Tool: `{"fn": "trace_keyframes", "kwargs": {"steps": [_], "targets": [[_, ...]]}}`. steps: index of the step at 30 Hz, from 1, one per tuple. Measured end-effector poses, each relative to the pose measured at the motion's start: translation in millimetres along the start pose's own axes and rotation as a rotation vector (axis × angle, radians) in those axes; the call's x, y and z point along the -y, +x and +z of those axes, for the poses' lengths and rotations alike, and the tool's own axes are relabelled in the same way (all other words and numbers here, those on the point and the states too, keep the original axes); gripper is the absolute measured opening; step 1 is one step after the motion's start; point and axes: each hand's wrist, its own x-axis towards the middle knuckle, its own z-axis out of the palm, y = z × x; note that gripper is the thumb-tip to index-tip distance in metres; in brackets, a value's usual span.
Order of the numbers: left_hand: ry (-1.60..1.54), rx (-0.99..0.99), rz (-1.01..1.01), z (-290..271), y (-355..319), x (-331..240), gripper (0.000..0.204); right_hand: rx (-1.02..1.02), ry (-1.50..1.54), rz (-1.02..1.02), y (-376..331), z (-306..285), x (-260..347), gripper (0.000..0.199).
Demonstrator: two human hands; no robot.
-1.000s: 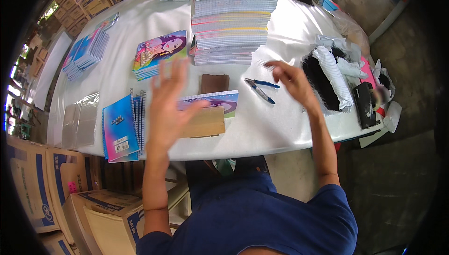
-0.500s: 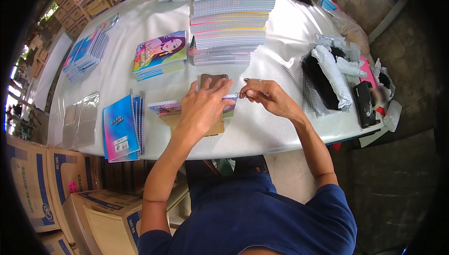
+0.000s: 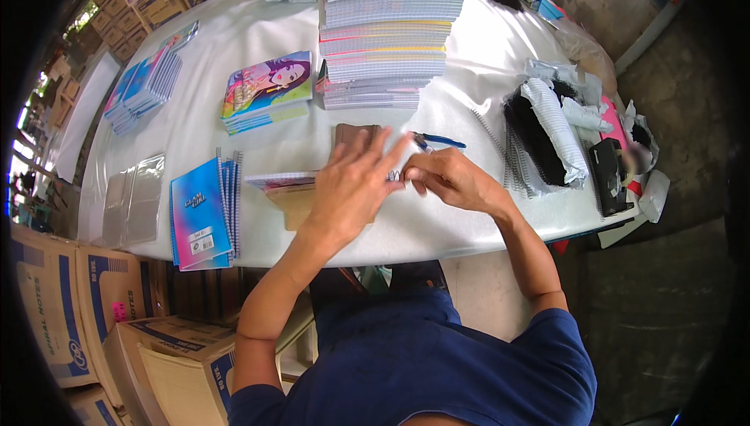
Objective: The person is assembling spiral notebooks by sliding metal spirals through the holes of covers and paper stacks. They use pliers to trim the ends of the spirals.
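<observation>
A notebook (image 3: 293, 199) with a tan back board stands on edge in front of me, mostly hidden behind my left hand (image 3: 351, 180). That hand's fingers are stretched and spread across it, slightly blurred. From its right end sticks out a spiral wire (image 3: 395, 176), pinched between the thumb and fingers of my right hand (image 3: 449, 180). Just beyond the right hand lies a blue-handled hand tool (image 3: 441, 140), its head partly hidden. A brown block (image 3: 353, 135) rests behind my left fingers.
Tall stacks of paper (image 3: 383, 51) rise at the back. Illustrated notebooks (image 3: 266, 90) lie to their left, with blue spiral notebooks (image 3: 201, 215) nearer. Black wire coils (image 3: 535, 137) in wrapping and a black box (image 3: 609, 176) sit right. Cartons (image 3: 172, 348) stand below left.
My right hand has come slightly down and nearer, and the blue-handled tool now shows beyond it. My left hand has shifted right along the notebook, fingers spreading.
</observation>
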Motion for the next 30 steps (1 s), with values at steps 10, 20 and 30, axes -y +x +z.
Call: {"fn": "trace_keyframes", "kwargs": {"steps": [10,20,30], "targets": [[0.244,0.051,0.091,8.2,2.0,-6.7,0.065,-0.076,-0.367,-0.354,90.8,57.9,-146.0,0.033],[0.032,-0.134,-0.173,5.5,-3.9,17.4,0.102,0.303,0.321,0.124,46.1,-35.2,-57.5,0.051],[0.006,-0.143,-0.206,-0.2,-5.8,20.3,0.103,0.221,0.536,0.125,44.6,-20.9,-66.4,0.054]]}}
